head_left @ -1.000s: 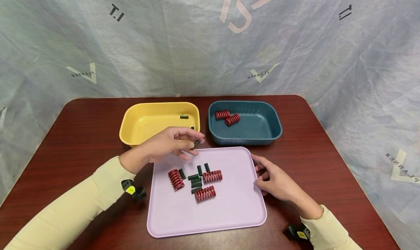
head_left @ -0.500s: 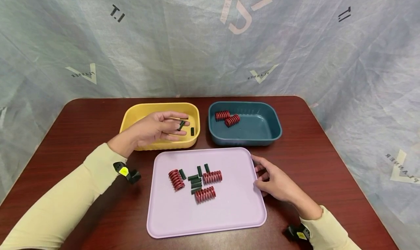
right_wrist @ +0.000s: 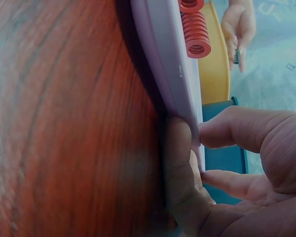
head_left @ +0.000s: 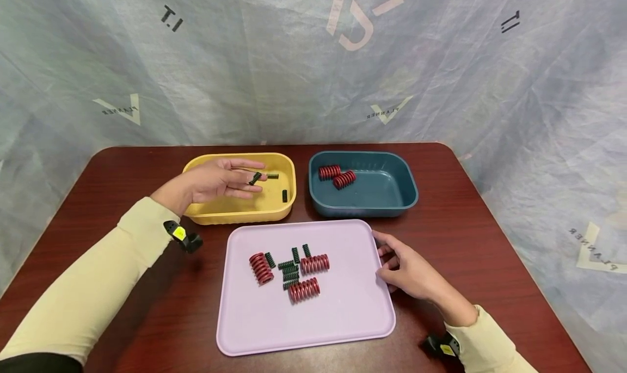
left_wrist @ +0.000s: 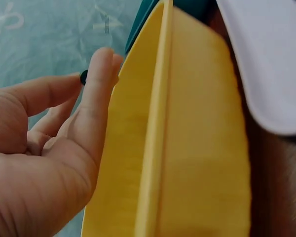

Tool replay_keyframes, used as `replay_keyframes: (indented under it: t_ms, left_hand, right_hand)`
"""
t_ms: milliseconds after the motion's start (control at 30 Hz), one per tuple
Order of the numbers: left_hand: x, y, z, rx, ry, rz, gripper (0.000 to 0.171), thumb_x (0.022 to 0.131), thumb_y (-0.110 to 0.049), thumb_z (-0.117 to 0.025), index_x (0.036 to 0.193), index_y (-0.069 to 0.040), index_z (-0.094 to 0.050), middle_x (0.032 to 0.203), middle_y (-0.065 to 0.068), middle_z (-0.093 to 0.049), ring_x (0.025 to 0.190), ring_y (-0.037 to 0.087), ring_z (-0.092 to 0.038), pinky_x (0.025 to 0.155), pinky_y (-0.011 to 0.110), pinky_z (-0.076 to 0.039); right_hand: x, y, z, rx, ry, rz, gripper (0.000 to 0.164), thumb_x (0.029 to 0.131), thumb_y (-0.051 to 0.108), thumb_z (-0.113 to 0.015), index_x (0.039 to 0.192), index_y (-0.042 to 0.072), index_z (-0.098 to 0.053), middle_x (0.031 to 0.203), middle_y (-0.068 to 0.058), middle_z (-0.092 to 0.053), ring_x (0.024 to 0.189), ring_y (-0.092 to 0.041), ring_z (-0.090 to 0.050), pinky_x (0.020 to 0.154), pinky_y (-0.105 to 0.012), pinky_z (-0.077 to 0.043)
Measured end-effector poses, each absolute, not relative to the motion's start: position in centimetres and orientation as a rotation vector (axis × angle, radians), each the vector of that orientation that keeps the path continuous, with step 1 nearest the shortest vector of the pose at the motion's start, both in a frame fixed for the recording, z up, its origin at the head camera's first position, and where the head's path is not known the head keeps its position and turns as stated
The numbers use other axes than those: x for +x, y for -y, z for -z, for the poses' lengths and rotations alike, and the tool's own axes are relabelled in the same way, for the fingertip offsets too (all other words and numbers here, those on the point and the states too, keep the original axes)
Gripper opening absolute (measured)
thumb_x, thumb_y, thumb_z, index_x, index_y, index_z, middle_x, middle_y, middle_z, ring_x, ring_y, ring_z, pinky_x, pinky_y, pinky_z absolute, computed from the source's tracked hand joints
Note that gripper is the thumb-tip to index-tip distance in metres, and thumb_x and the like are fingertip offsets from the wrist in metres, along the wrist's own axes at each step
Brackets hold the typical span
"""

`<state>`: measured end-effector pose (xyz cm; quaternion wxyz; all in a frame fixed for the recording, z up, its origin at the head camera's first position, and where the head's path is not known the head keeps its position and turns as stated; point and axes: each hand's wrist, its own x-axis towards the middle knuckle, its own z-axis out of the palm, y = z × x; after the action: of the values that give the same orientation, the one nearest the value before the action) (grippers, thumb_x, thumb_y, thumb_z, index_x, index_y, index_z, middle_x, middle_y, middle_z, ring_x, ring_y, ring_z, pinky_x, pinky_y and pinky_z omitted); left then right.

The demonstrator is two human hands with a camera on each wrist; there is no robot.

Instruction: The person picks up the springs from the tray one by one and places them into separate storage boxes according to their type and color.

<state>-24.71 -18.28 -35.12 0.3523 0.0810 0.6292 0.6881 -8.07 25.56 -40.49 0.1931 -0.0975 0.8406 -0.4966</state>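
My left hand (head_left: 215,181) is over the yellow bin (head_left: 235,217), pinching a small dark green spring (head_left: 255,178) between thumb and fingers. In the left wrist view only the dark end of that spring (left_wrist: 84,77) shows at the fingertips. Two more small green springs, one of them near the right wall (head_left: 284,196), lie inside the bin. My right hand (head_left: 409,267) grips the right edge of the lilac tray (head_left: 348,307), and the right wrist view shows its fingers on both sides of the rim (right_wrist: 190,94). Large red springs (head_left: 304,290) and several small green springs (head_left: 291,272) lie on the tray.
A teal bin (head_left: 364,206) stands right of the yellow one, with two red springs (head_left: 344,179) in its left part. Both bins sit behind the tray on a dark red wooden table (head_left: 455,231). A grey-white printed sheet (head_left: 294,90) hangs behind the table.
My left hand has moved left and away from me, from above the tray's back edge to over the yellow bin, carrying the green spring. The right hand stays on the tray edge.
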Motion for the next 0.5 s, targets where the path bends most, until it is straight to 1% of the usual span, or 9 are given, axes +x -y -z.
replay_keyframes:
  t_ms: [100,200,233,367,500]
  left_hand:
    - [-25.5,18.6,35.1,0.204,-1.631,-1.750,0.054,0.107,0.002,-0.049,0.158,0.006,-0.030,0.153,0.022,-0.048,0.123,0.033,-0.064,0.107,0.051,-0.046]
    - [-26.4,18.8,34.7,0.180,-1.639,-1.713,0.054,0.107,0.004,-0.049,0.158,0.006,-0.031,0.150,0.022,-0.052,0.127,0.038,-0.060,0.109,0.052,-0.043]
    - [-26.6,18.9,34.6,0.169,-1.646,-1.696,0.054,0.107,0.004,-0.049,0.158,0.005,-0.032,0.151,0.023,-0.050,0.128,0.038,-0.059,0.109,0.053,-0.043]
    - [-27.7,19.1,34.0,0.136,-1.670,-1.606,0.053,0.107,0.004,-0.047,0.158,0.004,-0.032,0.151,0.022,-0.050,0.133,0.040,-0.054,0.111,0.053,-0.041]
    - [-28.7,19.1,33.7,0.136,-1.683,-1.506,0.052,0.108,0.003,-0.045,0.158,0.004,-0.032,0.155,0.024,-0.044,0.136,0.040,-0.050,0.113,0.053,-0.039]
  right_hand:
    - [-8.1,-25.5,40.5,-0.270,-2.362,1.389,0.078,0.090,-0.007,-0.069,0.159,0.003,-0.033,0.119,-0.021,-0.051,0.085,-0.026,-0.062,0.055,-0.037,-0.061]
    - [-8.1,-25.5,40.5,-0.266,-2.365,1.384,0.078,0.090,-0.007,-0.069,0.158,0.003,-0.033,0.119,-0.020,-0.051,0.085,-0.026,-0.062,0.055,-0.037,-0.061]
    - [-8.1,-25.5,40.5,-0.266,-2.365,1.382,0.078,0.090,-0.007,-0.069,0.158,0.003,-0.033,0.119,-0.020,-0.051,0.085,-0.026,-0.062,0.054,-0.037,-0.061]
    - [-8.2,-25.5,40.4,-0.271,-2.366,1.380,0.078,0.089,-0.007,-0.069,0.158,0.002,-0.033,0.119,-0.021,-0.051,0.085,-0.026,-0.062,0.054,-0.037,-0.061]
    - [-8.2,-25.5,40.3,-0.272,-2.365,1.379,0.078,0.089,-0.007,-0.069,0.158,0.002,-0.033,0.119,-0.021,-0.051,0.085,-0.026,-0.061,0.054,-0.036,-0.061]
